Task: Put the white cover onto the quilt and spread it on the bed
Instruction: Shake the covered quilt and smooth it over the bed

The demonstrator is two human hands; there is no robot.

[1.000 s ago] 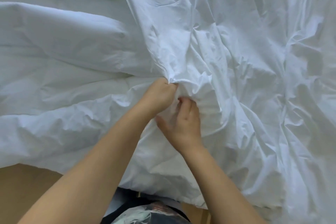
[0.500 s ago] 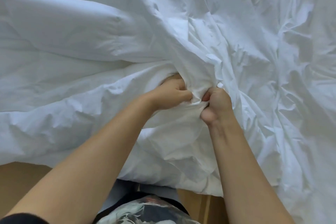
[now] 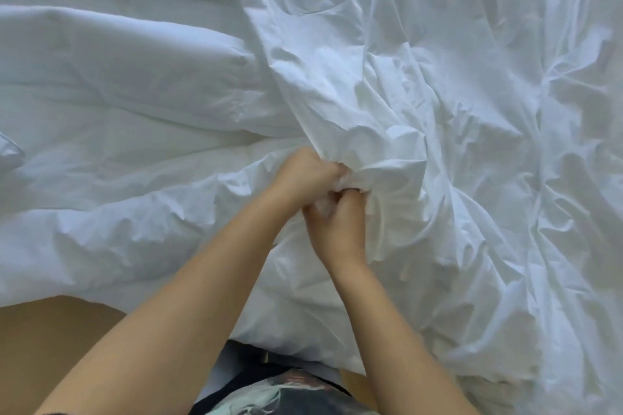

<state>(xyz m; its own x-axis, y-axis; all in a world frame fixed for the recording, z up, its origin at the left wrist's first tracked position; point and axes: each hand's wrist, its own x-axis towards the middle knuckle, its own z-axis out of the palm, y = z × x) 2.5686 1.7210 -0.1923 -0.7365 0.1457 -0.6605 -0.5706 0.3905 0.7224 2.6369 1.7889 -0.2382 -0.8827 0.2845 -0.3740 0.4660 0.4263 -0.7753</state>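
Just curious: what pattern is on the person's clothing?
The dark patterned garment shows a pale mint-and-white print, head view.

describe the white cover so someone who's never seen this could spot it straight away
White bedding fills nearly the whole view. The white cover is the right-hand half, running from the top edge down to where the left hand and right hand grip a bunch of it. Unlike the smooth, puffy quilt to its left, it is thin and finely crumpled.
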